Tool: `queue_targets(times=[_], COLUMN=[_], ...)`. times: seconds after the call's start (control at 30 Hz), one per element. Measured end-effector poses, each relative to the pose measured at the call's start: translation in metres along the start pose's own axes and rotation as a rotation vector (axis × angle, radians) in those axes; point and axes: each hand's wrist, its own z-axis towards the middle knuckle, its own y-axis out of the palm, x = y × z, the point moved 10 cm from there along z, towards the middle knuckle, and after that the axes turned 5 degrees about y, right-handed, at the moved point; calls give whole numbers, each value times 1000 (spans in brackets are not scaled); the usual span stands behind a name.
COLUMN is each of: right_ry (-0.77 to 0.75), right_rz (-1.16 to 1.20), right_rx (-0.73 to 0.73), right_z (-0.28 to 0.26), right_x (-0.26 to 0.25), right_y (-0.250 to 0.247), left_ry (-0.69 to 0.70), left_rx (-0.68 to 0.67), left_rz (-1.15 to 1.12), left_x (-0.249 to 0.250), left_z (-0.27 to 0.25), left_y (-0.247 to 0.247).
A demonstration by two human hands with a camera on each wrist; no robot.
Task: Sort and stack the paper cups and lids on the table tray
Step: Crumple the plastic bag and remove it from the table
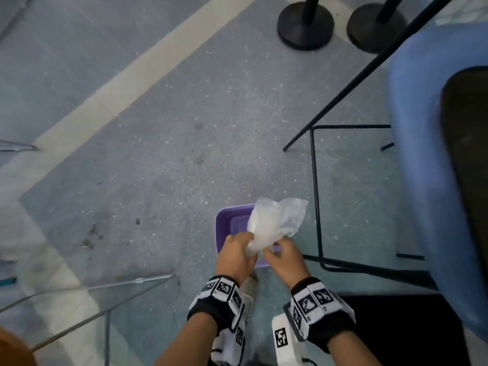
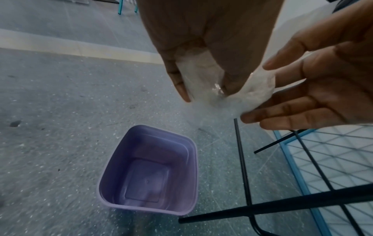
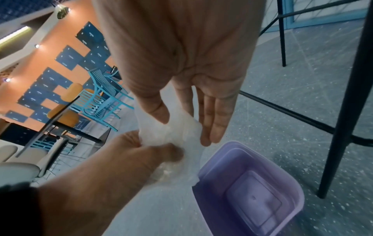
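Observation:
Both hands hold a crumpled clear plastic bag (image 1: 276, 220) above an empty purple bin (image 1: 224, 224) that stands on the floor. My left hand (image 1: 248, 248) grips the bag's lower left part with curled fingers. My right hand (image 1: 272, 250) pinches it from the right. In the left wrist view the bag (image 2: 258, 91) sits between the left thumb and fingers, above the bin (image 2: 109, 177). In the right wrist view the right thumb and forefinger pinch the bag (image 3: 175, 132) while the other fingers lie straight, over the bin (image 3: 294, 190). No cups or lids are in view.
A black metal stool frame (image 1: 317, 196) stands just right of the bin. A blue seat (image 1: 417, 154) fills the right side. Two black round post bases (image 1: 305, 25) stand on the floor further off. A glass tabletop edge (image 1: 105, 289) lies at lower left.

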Motion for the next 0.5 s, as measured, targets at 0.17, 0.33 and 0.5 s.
queue_targets(times=[0.17,0.33,0.5], right_ry=[28,123,205], right_rz=[39,-54,-170], right_rx=[-93,-153,-178], right_z=[42,82,88], right_x=[27,90,136], right_y=[35,75,93], left_ry=[-26,-146,-244], left_rx=[-43,-263,-491], left_rz=[55,105,191], left_x=[-44,-104,-144], left_z=[34,55,49], left_y=[31,88,124])
